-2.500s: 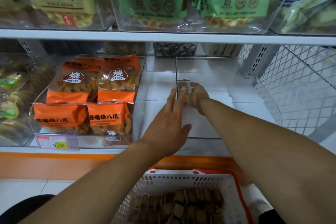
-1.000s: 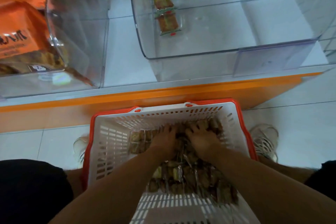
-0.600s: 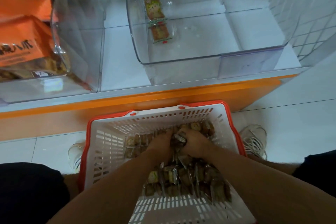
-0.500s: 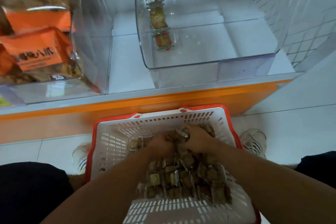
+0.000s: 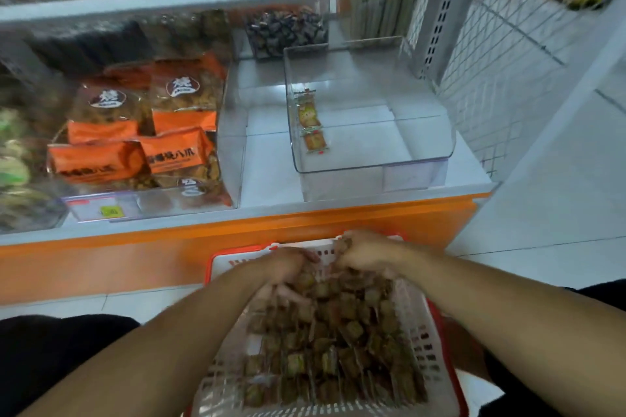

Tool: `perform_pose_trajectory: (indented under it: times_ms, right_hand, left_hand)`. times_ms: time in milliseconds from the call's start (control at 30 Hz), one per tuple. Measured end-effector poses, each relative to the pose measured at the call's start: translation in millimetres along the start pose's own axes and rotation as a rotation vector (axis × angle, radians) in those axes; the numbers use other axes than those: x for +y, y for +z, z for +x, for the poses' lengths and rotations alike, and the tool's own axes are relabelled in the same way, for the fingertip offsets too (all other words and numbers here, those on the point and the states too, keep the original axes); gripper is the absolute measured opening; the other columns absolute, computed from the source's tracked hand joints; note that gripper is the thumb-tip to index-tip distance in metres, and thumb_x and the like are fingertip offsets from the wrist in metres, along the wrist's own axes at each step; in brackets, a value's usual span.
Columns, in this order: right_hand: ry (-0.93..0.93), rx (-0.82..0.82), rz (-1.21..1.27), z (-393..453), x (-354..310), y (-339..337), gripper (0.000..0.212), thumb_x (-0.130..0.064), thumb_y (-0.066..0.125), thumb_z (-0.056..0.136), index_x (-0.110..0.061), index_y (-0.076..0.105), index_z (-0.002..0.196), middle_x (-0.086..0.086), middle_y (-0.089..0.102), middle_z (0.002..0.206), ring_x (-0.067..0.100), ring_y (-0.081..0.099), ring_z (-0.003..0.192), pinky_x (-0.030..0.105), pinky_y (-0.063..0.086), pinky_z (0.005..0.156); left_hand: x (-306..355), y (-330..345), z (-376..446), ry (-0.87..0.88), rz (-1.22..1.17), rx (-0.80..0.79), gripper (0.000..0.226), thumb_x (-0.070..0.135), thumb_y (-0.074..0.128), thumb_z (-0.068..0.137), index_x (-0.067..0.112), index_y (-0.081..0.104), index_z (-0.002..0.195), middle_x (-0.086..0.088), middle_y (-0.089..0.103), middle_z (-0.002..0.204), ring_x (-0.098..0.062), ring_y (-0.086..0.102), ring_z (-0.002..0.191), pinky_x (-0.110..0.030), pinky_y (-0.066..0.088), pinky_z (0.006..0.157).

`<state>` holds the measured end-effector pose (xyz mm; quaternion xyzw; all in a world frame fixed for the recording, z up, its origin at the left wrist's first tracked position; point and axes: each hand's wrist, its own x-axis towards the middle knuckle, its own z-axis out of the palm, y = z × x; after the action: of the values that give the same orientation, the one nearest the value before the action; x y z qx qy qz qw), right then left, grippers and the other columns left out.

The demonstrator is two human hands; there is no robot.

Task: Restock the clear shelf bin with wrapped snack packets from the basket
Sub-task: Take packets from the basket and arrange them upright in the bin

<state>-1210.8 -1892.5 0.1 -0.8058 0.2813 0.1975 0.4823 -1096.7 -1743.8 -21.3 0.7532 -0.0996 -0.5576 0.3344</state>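
- Head view, only cam: person is crouching w/ the basket point(image 5: 437, 342) on the floor in front of the lower shelf point(image 5: 271, 210), both arms reaching down into it.
- Left hand point(image 5: 284, 269) is curling its fingers round a bunch of snack packets point(image 5: 325, 342) at the far end of the pile; looks like a grab, tho motion blur is hiding the exact finger lie.
- Right hand point(image 5: 364, 252) is also gripping packets, fingers curled, sitting near the basket's far rim.
- Progress, judging by what's lying where: the clear bin point(image 5: 372, 159) is sitting on the shelf, right of centre, w/ just a short row of placed packets point(image 5: 310, 122) along its left wall. Rest of the bin floor is showing bare, so this is looking like an early stage.
- Left to do: basket is holding a deep heap, so prob. many more handfuls.
- Packets are looking small, squarish, brown inside shiny see-through wrap, loosely jumbled; likely slippery in a bunch.
- Next bin over, to the left, is holding orange snack bags point(image 5: 169, 152); not part of the job.
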Motion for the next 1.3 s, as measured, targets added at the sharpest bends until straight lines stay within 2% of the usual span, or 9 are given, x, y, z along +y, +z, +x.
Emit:
perform_pose_trajectory:
  times_ms: [167,333,533,667,767,900,1067,1200,1300]
  right_hand:
    - [-0.396,0.260,0.188,-57.9,-72.7,-32.6,0.022,-0.016,0.078,0.081,-0.020,0.059,0.093,0.000,0.067,0.078,0.016,0.065,0.065,0.032,0.050,0.059]
    - [-0.706,0.358,0.347,-88.6,-112.1,-44.8,0.022,-0.020,0.074,0.089,-0.027,0.059,0.104,-0.005,0.073,0.097,0.010,0.071,0.091,0.031,0.058,0.082]
    - [-0.586,0.310,0.542,-72.3,-122.3,-49.6,0.040,-0.053,0.074,0.080,-0.046,0.054,0.113,-0.012,0.074,0.102,0.005,0.073,0.091,0.024,0.057,0.078]
    - [-0.528,0.233,0.781,-58.5,-119.0,-55.9,0.057,-0.057,0.080,0.072,-0.030,0.062,0.118,0.000,0.075,0.112,0.016,0.072,0.106,0.041,0.056,0.097]
    - [-0.567,0.207,0.819,-54.0,-118.1,-62.2,0.055,-0.054,0.084,0.071,-0.022,0.072,0.113,0.007,0.076,0.109,0.020,0.071,0.107,0.032,0.056,0.092]
    - [-0.545,0.264,0.770,-51.5,-114.4,-65.5,0.041,-0.050,0.081,0.073,-0.031,0.077,0.109,-0.002,0.077,0.110,0.012,0.071,0.106,0.028,0.052,0.093]
    - [-0.432,0.376,0.824,-53.0,-108.5,-69.9,0.062,-0.062,0.082,0.061,-0.026,0.073,0.111,-0.009,0.078,0.104,0.009,0.073,0.096,0.022,0.053,0.070]
    - [-0.341,0.219,0.856,-56.5,-104.3,-69.3,0.046,-0.063,0.074,0.068,-0.031,0.080,0.101,-0.003,0.078,0.106,0.009,0.072,0.094,0.026,0.051,0.075]
    - [-0.281,0.196,0.773,-58.2,-101.8,-63.3,0.061,-0.072,0.066,0.071,-0.027,0.077,0.110,-0.003,0.078,0.105,0.015,0.070,0.104,0.029,0.054,0.080]
  left_hand:
    - [45.5,-15.7,-65.6,0.112,-0.348,-0.154,0.025,0.008,0.054,0.102,0.008,0.079,0.099,-0.015,0.069,0.098,-0.035,0.065,0.100,-0.037,0.063,0.065]
    - [83.8,-20.1,-111.9,0.258,-0.788,-0.284,0.031,0.018,0.058,0.093,-0.003,0.078,0.104,-0.023,0.074,0.110,-0.034,0.074,0.103,-0.038,0.064,0.072]
    - [94.1,-27.3,-120.4,0.343,-0.910,-0.353,0.066,0.059,0.070,0.088,0.002,0.072,0.122,-0.023,0.066,0.131,-0.036,0.065,0.122,-0.042,0.061,0.089]
    - [97.2,-32.0,-115.4,0.417,-0.875,-0.293,0.055,0.034,0.089,0.075,0.003,0.074,0.118,-0.023,0.067,0.128,-0.034,0.068,0.116,-0.033,0.062,0.078]
    - [96.0,-33.2,-109.2,0.454,-0.878,-0.207,0.040,0.023,0.082,0.074,0.004,0.078,0.108,-0.023,0.069,0.125,-0.034,0.071,0.105,-0.032,0.062,0.074]
    - [93.7,-35.6,-103.8,0.514,-0.871,-0.113,0.030,0.021,0.075,0.078,0.006,0.079,0.103,-0.020,0.073,0.117,-0.028,0.073,0.093,-0.033,0.062,0.072]
    - [88.7,-35.9,-101.9,0.578,-0.788,0.001,0.041,0.023,0.080,0.074,0.006,0.077,0.110,-0.022,0.072,0.118,-0.026,0.073,0.093,-0.034,0.061,0.075]
    - [82.8,-33.1,-101.4,0.629,-0.712,0.052,0.044,0.026,0.088,0.071,0.012,0.077,0.111,-0.019,0.074,0.114,-0.029,0.073,0.104,-0.036,0.061,0.080]
    - [81.3,-31.8,-99.2,0.649,-0.684,0.064,0.048,0.029,0.091,0.071,0.015,0.076,0.114,-0.019,0.074,0.114,-0.029,0.073,0.105,-0.038,0.061,0.082]
